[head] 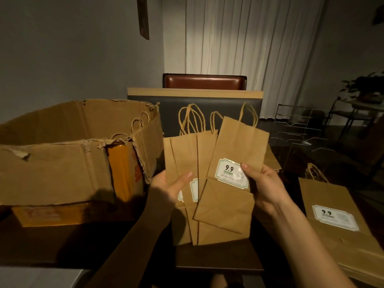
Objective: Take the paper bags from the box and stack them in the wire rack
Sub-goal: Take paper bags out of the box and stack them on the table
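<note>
Mid-transfer: left hand (pixel 174 183) and right hand (pixel 262 183) each pinch fanned bags (pixel 207 183) (handles up) between box (pixel 62 163) and rack (pixel 295 129). Next, probably: square them, carry right.

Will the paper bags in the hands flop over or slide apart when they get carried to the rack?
The paper bags are flat-folded and stand straight up, so probably fairly stiff and light. They already fan apart between the left hand and right hand, so they may slip sideways. Their thin looped handles look floppy.
</note>
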